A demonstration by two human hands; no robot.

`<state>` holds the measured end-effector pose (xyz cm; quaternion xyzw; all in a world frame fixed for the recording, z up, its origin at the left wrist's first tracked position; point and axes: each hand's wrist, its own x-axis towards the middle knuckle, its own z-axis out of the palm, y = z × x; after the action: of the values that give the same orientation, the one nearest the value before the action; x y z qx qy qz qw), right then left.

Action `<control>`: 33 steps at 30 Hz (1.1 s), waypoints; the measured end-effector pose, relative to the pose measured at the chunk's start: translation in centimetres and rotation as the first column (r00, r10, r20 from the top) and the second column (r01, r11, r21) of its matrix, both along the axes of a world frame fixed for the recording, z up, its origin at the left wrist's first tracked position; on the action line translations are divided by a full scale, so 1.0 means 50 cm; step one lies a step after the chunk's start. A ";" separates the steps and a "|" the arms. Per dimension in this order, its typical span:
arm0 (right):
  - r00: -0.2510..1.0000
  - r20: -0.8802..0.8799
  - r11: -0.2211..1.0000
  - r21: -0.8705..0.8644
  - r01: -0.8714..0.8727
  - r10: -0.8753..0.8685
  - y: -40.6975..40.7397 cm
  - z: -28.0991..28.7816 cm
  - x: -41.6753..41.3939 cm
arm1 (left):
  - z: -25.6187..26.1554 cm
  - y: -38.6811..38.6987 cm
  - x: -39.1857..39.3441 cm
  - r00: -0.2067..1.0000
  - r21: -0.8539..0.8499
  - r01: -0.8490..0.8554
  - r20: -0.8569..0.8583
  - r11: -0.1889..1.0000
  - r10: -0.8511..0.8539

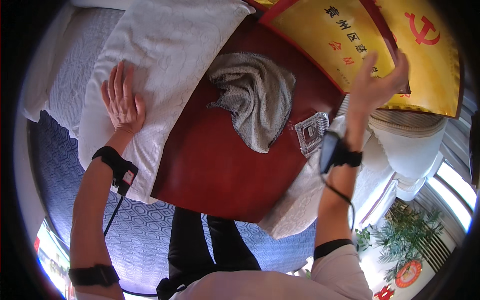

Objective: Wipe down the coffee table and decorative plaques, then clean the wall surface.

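My left hand (pixel 123 101) lies flat on a white patterned cloth (pixel 165 48), fingers spread. My right hand (pixel 378 84), somewhat blurred, is at the lower right corner of a gold plaque (pixel 300 26) with a red edge and writing. Its thumb is apart from the fingers, which overlap the plaque's edge; whether they grip it cannot be told. Behind that plaque is a second gold plaque (pixel 442 71) with a red hammer and sickle. A crumpled grey cloth (pixel 258 97) lies on the dark red surface (pixel 217 172), left of a clear glass ashtray (pixel 312 133).
White covers (pixel 292 202) hang over the right side, near a white padded seat (pixel 408 146). Below is a blue patterned carpet (pixel 146 232). A leafy plant (pixel 408 228) stands at the lower right. A cable (pixel 112 217) runs from my left wrist, another (pixel 350 206) from my right.
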<state>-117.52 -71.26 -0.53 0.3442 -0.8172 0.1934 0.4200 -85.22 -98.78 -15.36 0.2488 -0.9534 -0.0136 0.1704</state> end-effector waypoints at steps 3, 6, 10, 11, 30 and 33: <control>0.970 0.243 0.997 0.083 -0.011 -0.009 0.025 0.028 -0.085 | -0.004 0.000 0.002 1.000 0.010 -0.024 0.013 1.000 0.023; 0.983 0.070 0.922 0.363 0.135 -0.171 0.026 0.028 -0.074 | -0.003 -0.002 0.005 0.999 0.011 -0.035 0.026 0.999 0.035; 0.965 0.167 0.902 0.415 0.116 -0.201 0.045 0.073 -0.071 | 0.002 0.003 0.001 0.999 0.036 -0.028 0.033 0.999 0.027; 0.963 0.206 0.911 0.405 0.079 -0.174 0.056 0.078 -0.074 | 0.002 0.001 0.004 0.999 0.039 -0.026 0.020 0.999 0.025; 0.569 0.821 0.993 -0.105 0.051 0.057 0.200 0.310 0.133 | 0.011 0.007 0.004 0.999 0.070 -0.049 0.023 0.996 0.048; 0.410 0.891 0.969 -0.241 0.062 0.196 0.171 0.293 0.136 | 0.017 0.007 -0.001 0.999 0.092 -0.032 0.022 0.995 0.030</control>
<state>-110.72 -62.70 14.13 0.1644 -0.8698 0.4612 -0.0606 -85.28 -98.43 -14.53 0.2714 -0.9494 -0.0523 0.1491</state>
